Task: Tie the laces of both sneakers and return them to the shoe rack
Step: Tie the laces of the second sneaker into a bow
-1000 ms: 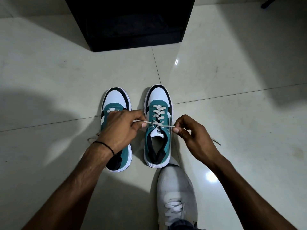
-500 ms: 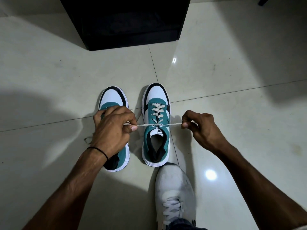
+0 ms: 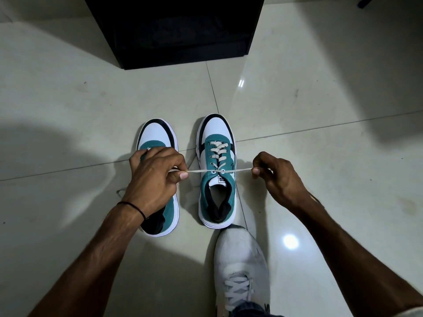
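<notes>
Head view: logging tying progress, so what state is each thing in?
Sneaker between hands, upright, untied.
Lace, pulled taut sideways, no knot.
Left hand, pinches one lace end.
Right hand, pinches other lace end.
Other sneaker, upright, lace trailing on floor.
Shoe rack, without the sneakers.

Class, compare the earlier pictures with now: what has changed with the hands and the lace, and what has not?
The left hand and right hand moved apart sideways, each pinching an end of the lace, drawing it straight and taut. Nothing was let go. Both sneakers stayed put.
</notes>
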